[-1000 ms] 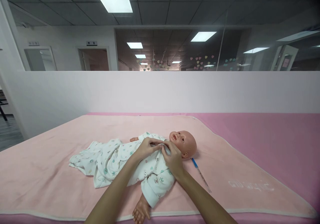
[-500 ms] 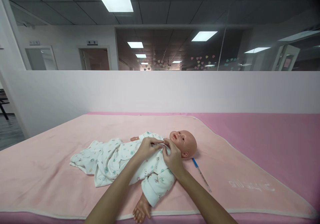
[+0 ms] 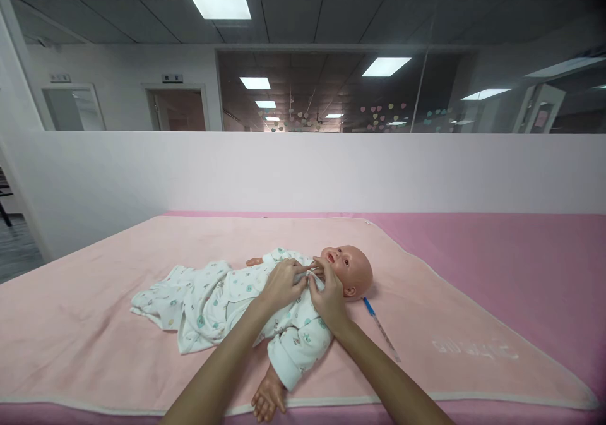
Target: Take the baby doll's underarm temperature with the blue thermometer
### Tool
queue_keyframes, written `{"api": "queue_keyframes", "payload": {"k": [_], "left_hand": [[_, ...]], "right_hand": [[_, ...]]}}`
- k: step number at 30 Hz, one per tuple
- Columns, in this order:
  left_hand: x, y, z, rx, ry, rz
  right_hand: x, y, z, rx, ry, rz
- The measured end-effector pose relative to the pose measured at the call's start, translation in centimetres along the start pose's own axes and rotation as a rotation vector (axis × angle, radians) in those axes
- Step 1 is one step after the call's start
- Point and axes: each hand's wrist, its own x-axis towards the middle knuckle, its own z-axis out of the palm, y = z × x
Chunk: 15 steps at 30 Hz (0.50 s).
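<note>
A baby doll point(image 3: 348, 268) lies on its back on a pale pink blanket point(image 3: 118, 349), head to the right, dressed in a white printed romper point(image 3: 213, 302). My left hand point(image 3: 280, 284) and my right hand point(image 3: 327, 297) meet at the doll's chest just below the chin. Both pinch the romper's collar edge, fingers closed on the cloth. The doll's bare hand point(image 3: 267, 400) sticks out of a sleeve near the blanket's front edge. A thin thermometer with a blue end point(image 3: 381, 329) rests on the blanket right of the doll's head.
The blanket covers a darker pink mattress point(image 3: 521, 267). A low white partition wall point(image 3: 303, 172) runs behind it, with glass panels and doorways beyond. Floor shows at the far left point(image 3: 14, 254).
Both hands have shifted slightly along the collar toward the doll's chin, still gripping the cloth. The doll has not moved.
</note>
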Motion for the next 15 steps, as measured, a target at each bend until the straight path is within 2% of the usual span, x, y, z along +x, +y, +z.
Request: {"api": "queue_keyframes", "payload": {"k": [8,15], "left_hand": [[-0.02,0.02,0.05,0.02,0.012,0.082],[-0.3,0.4,-0.1,0.017,0.096,0.07]], "right_hand": [[-0.01,-0.06,-0.07,-0.006,-0.003,-0.013],[0.1,-0.16,-0.15,-0.015,-0.004,-0.02]]}}
